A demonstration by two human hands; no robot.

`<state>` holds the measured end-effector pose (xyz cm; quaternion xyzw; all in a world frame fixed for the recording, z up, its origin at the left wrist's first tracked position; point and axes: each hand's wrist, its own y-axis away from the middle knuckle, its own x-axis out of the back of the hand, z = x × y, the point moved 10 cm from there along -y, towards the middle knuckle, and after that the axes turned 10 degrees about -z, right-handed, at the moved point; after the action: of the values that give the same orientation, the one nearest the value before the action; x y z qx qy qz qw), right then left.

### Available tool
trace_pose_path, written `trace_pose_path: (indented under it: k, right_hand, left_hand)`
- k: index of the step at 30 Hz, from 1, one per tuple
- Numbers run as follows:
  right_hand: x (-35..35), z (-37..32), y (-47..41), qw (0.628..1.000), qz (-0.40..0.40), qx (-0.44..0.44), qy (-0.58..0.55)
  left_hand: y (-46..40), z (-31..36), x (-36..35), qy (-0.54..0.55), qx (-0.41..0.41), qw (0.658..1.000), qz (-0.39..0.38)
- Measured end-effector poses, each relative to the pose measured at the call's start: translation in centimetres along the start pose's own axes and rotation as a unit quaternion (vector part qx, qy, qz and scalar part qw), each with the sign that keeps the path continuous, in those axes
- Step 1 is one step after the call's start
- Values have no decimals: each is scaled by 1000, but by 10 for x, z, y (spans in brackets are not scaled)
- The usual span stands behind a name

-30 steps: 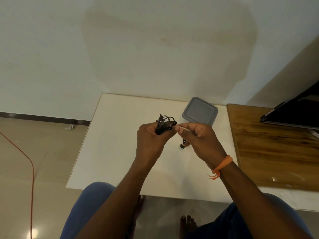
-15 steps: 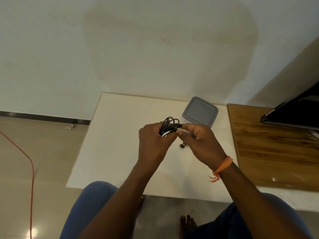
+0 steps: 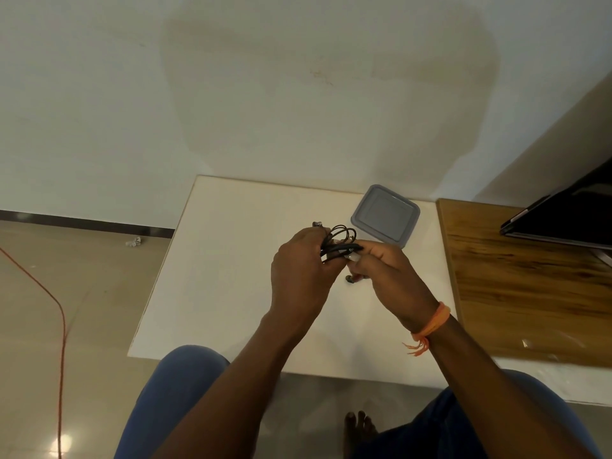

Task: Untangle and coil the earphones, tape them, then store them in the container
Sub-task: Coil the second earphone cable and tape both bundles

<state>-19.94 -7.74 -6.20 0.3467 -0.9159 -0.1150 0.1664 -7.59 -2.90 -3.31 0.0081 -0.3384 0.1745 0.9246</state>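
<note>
Nearest to the camera are the person's 2 knees in blue trousers (image 3: 172, 389), and bare toes (image 3: 359, 422) show on the floor between them; from there both forearms reach forward over the near edge of the white table (image 3: 231, 293). The right wrist carries an orange thread band (image 3: 432, 323). Above the middle of the table the left hand (image 3: 299, 276) has its fingers curled around the bundle of black earphones (image 3: 341, 241); several loops of cable stand up out of this grip, and a small plug end sticks out at the far left of the fingers. The right hand (image 3: 387, 276) is just beside it, touching the bundle; its thumb and fingers pinch a small whitish piece (image 3: 352, 257) against the cable; if this is tape I cannot tell. 1 earbud (image 3: 350, 279) hangs under the right hand. Further away, near the far right corner of the table, lies the grey square container (image 3: 385, 215) with its lid on, apart from the hands. To the right is a wooden surface (image 3: 530, 286) with a dark screen (image 3: 569, 210) on it; on the floor at left runs an orange cable (image 3: 61, 326).
</note>
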Motion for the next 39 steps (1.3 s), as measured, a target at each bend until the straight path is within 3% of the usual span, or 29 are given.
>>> trace_pose_path:
  k: [5, 10, 15, 19, 23, 30, 34, 39]
  right_hand:
    - [3, 4, -3, 1000, 15, -19, -4]
    - [13, -6, 0, 998, 38, 28, -42]
    - [17, -1, 2, 988, -1, 20, -155]
    - [26, -1, 2, 985, 3, 34, -169]
    - [53, 7, 3, 960, 44, 37, -276]
    - [59, 19, 2, 944, 29, 28, -327]
    - [56, 22, 3, 976, -4, 18, -219]
    - [59, 25, 2, 962, -37, 25, -268]
  left_hand:
    - [-4, -9, -5, 0, 21, 1000, -5]
    - [-14, -36, 0, 150, 114, 982, -14]
    - [-10, -70, -18, 417, 254, 869, -82]
    - [-7, -66, -27, 480, 273, 823, -129]
    - [-8, -77, -15, 553, 298, 769, -117]
    - [-1, -68, -20, 552, 305, 746, -214]
    - [2, -52, -26, 560, 293, 729, -264]
    - [-4, -57, -23, 586, 272, 721, -250]
